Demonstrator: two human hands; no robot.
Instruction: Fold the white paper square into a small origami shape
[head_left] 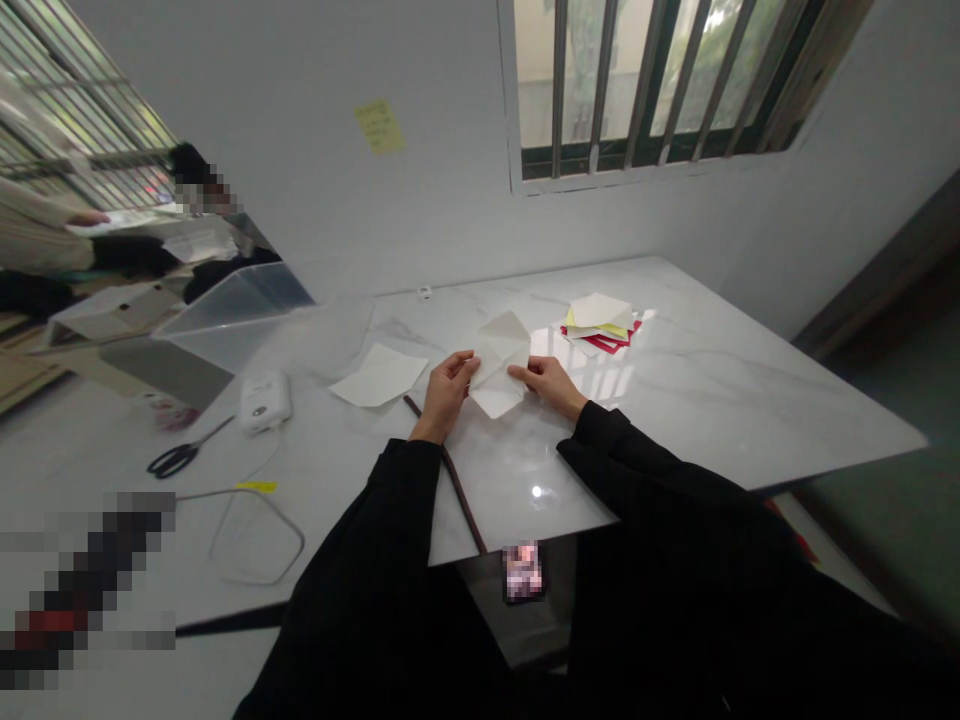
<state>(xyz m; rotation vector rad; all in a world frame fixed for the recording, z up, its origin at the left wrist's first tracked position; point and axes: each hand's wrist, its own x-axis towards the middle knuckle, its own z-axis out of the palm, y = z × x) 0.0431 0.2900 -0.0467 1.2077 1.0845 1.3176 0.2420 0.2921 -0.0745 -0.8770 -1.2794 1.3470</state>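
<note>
Both hands are pinching, thumb against fingers: left hand (447,392) on one side edge, right hand (553,383) on the other, with a pale folded paper (501,352) between them that looks kinda like an envelope. Going big to small: marbled table (720,400) first, spreading under and all around the paper pile (598,310), which is my landmark from here on. Clear plastic bin (232,312) is well off to the left of that pile. Folded paper is left of the pile too, but way closer, and a bit nearer the wearer; can't tell if its bottom corner touches the tabletop. Loose white sheet (381,375) lies farther left of the pile, past the left hand. Scissors (176,460) are well left of the pile and nearer the wearer.

Handling-wise, I'd guess it's super light, stiff along the folds, floppy at the flaps, and easy to crease or tear. Side edges seem the right place to hold it, honestly; just don't squeeze or pull hard.
</note>
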